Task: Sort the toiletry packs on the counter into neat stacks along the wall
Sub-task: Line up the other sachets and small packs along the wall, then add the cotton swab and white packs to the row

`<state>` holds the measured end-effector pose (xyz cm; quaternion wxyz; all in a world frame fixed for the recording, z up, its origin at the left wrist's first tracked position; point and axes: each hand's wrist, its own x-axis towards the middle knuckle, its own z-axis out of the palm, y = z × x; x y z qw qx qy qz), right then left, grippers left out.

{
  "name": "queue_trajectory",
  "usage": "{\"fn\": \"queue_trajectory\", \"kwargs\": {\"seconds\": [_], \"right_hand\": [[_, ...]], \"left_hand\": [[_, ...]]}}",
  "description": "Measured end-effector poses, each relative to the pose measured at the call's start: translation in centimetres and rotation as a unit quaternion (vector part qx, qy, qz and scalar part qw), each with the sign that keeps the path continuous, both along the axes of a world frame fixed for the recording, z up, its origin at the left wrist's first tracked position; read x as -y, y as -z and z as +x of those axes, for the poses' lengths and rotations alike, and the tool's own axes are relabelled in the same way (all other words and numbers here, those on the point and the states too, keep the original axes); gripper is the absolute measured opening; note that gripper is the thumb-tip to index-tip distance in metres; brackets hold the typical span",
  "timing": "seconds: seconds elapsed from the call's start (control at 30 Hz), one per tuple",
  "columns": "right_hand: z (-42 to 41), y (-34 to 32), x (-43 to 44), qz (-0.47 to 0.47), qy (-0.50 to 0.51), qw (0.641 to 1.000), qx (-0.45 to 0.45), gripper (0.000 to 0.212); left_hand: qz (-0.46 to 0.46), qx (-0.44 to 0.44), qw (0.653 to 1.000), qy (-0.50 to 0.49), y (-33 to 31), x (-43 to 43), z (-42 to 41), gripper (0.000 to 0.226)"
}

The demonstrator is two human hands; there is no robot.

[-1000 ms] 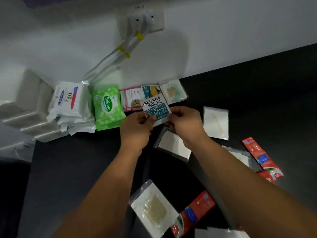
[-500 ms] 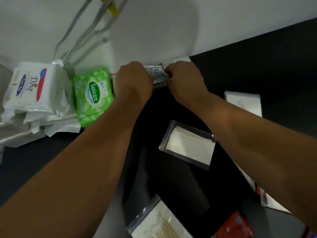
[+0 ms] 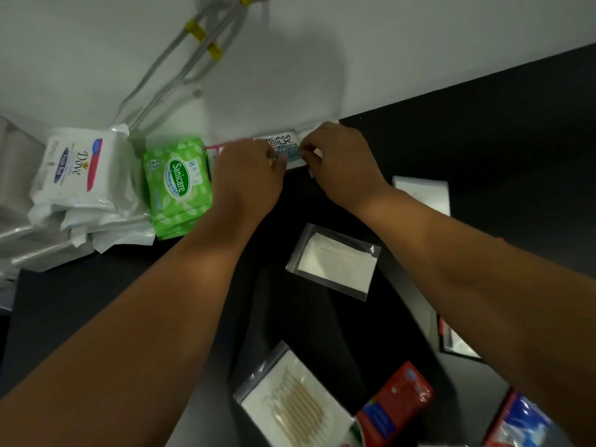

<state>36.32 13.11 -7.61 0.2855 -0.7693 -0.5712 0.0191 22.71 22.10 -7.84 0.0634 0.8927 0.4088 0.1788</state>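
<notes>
A Cream Silk sachet [image 3: 284, 146] lies against the white wall on the black counter [image 3: 483, 140]. My left hand [image 3: 246, 179] pinches its left side and my right hand [image 3: 338, 159] pinches its right edge. A pink-edged sachet [image 3: 216, 151] peeks out under my left hand. To the left stand a green Sanicare wipes stack [image 3: 177, 185] and a white Dove pack stack [image 3: 75, 172]. Loose on the counter lie a clear bag with a white pad [image 3: 335, 262], a cotton-bud bag [image 3: 295, 404], a red sachet [image 3: 395, 404] and a white pack [image 3: 422, 191].
Grey cables [image 3: 180, 59] with yellow ties run down the wall behind the stacks. Clear plastic packs [image 3: 16, 233] sit at the far left. Another red and blue sachet [image 3: 519, 424] and a flat clear pack [image 3: 458, 343] lie at the lower right.
Both hands carried the Cream Silk sachet from above the counter to the wall, and now it lies flatter there. The camera has moved closer and tilted down.
</notes>
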Motion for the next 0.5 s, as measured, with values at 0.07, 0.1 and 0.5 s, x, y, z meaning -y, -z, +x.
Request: {"fn": "queue_trajectory", "kwargs": {"seconds": [0.07, 0.1, 0.5], "right_hand": [[-0.8, -1.7, 2.4, -0.013, 0.013, 0.999, -0.038, 0.022], [-1.3, -2.6, 4.0, -0.023, 0.02, 0.998, -0.052, 0.023], [-4.0, -3.5, 18.6, -0.073, -0.029, 0.987, -0.14, 0.032]], "left_hand": [[-0.03, 0.038, 0.999, 0.007, -1.4, 2.2, -1.2, 0.043], [-0.066, 0.045, 0.997, 0.003, -2.2, 3.7, -1.8, 0.048], [-0.207, 0.047, 0.974, -0.073, -3.6, 20.5, -6.4, 0.045]]}}
